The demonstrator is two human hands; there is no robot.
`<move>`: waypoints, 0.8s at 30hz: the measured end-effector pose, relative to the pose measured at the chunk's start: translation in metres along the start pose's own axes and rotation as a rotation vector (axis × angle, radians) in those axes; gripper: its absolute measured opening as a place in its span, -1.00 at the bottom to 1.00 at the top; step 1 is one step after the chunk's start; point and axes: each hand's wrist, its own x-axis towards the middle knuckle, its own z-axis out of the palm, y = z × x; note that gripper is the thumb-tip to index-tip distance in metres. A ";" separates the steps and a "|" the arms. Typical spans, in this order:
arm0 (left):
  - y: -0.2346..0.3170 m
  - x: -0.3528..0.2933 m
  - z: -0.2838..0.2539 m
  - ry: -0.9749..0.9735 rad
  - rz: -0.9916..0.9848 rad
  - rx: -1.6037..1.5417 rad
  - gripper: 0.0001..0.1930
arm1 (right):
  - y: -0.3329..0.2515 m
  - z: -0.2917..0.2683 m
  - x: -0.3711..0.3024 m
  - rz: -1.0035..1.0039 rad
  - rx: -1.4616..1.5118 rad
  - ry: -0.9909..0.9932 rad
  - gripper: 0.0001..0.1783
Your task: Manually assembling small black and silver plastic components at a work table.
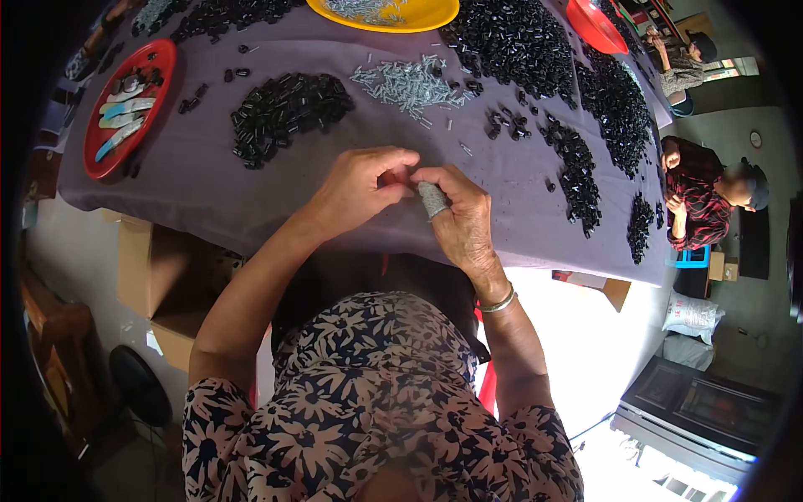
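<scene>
Near the front edge of the table, my left hand [358, 191] and my right hand [462, 219] meet with fingertips pinched together. Whatever sits between the fingers is hidden or too small to name. A pale wrap [432, 199] covers my right thumb, and a bracelet [499, 302] circles that wrist. Just beyond my hands lies a heap of small clear tube-like pieces [410, 88]. To its left is a mound of short black cylindrical pieces [288, 115]. A few loose clear pieces [466, 149] lie close to my right hand.
A purple-grey cloth [335, 52] covers the table. On the left, a red tray [94, 163] holds blue-and-white items; a yellow basin [389, 29] stands at the far side. Black pieces [510, 50] spread across the right. A red-checked person [698, 188] sits at the right; a carton [134, 263] stands below left.
</scene>
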 end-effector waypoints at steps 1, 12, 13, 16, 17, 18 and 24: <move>0.001 0.000 0.000 0.000 -0.004 0.004 -0.63 | 0.000 0.000 -0.001 -0.022 -0.026 -0.001 -0.79; 0.002 -0.002 0.006 0.079 0.141 0.389 -0.86 | 0.024 -0.034 0.007 0.044 -0.149 0.108 -0.80; 0.000 -0.002 0.005 0.067 0.163 0.377 -0.86 | 0.033 -0.043 0.012 0.162 -0.168 0.170 -0.79; -0.001 -0.002 0.000 0.057 0.104 0.350 -0.88 | 0.048 -0.055 0.025 0.073 -0.233 0.155 -0.80; -0.001 -0.001 -0.001 0.059 0.102 0.349 -0.88 | 0.052 -0.056 0.028 0.072 -0.233 0.153 -0.80; -0.002 0.000 -0.004 0.026 0.101 0.347 -0.89 | 0.056 -0.054 0.031 0.088 -0.253 0.098 -0.80; -0.002 0.001 -0.009 -0.062 0.090 0.340 -0.89 | 0.061 -0.046 0.034 0.093 -0.331 0.075 -0.81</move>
